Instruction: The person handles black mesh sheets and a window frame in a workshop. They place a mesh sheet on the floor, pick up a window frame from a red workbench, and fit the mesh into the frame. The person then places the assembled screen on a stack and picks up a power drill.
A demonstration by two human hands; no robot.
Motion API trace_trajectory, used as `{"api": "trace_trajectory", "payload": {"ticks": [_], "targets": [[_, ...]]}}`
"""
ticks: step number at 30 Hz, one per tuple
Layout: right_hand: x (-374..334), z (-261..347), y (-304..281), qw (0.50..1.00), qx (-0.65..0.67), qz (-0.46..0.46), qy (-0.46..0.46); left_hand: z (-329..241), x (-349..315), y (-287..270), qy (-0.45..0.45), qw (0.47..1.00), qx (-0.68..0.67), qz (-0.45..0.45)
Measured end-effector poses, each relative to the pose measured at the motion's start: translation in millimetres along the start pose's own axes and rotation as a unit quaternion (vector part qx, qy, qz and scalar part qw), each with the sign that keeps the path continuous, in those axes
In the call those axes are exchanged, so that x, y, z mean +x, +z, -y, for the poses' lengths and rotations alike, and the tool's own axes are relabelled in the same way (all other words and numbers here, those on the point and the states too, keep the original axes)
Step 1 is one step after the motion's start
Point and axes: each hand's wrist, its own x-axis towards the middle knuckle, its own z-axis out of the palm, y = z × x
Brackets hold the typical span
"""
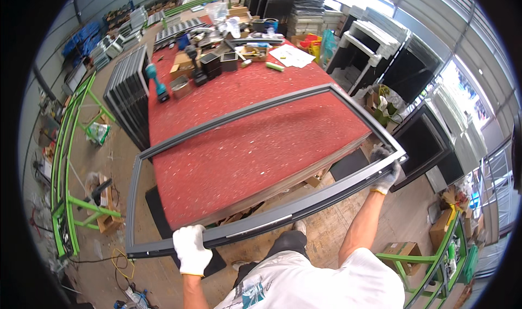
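Observation:
A large dark grey metal frame (pixel 239 116) hangs over the red-topped workbench (pixel 255 146), its near rail off the bench's front edge. My left hand (pixel 190 249), in a white glove, grips the near rail close to its left corner. My right hand (pixel 387 173), in a grey and white glove, grips the frame's near right corner. The frame sits slightly tilted, spanning almost the whole bench width.
At the bench's far end lie a teal cordless drill (pixel 156 83), small dark boxes, papers and tools. Stacked grey frames (pixel 130 91) lean at the bench's left. Green metal racks (pixel 70 162) stand left and lower right. Cardboard boxes (pixel 405 250) sit on the floor.

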Motion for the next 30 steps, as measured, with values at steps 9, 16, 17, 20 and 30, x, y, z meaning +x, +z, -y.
{"api": "trace_trajectory", "payload": {"ticks": [9, 16, 17, 20, 30], "targets": [[105.7, -13.3, -132.6, 0.764, -0.519, -0.352, 0.154, -133.5, 117.9, 108.1, -0.031, 0.989, 0.073, 0.127], [164.5, -54.3, -118.9, 0.552, -0.747, -0.147, 0.341, -133.7, 170.1, 153.4, -0.071, 0.993, -0.073, 0.063], [168.0, -56.7, -117.9, 0.47, -0.81, -0.069, 0.343, -127.6, 174.2, 156.5, -0.089, 0.988, -0.099, 0.075], [171.5, -61.2, -114.4, 0.426, -0.837, -0.061, 0.338, -114.7, 177.0, 165.8, -0.105, 0.976, -0.12, 0.148], [191.8, -79.3, -95.3, 0.404, -0.806, -0.107, 0.419, -98.2, 166.1, 182.2, -0.061, 0.991, -0.076, 0.096]]}}
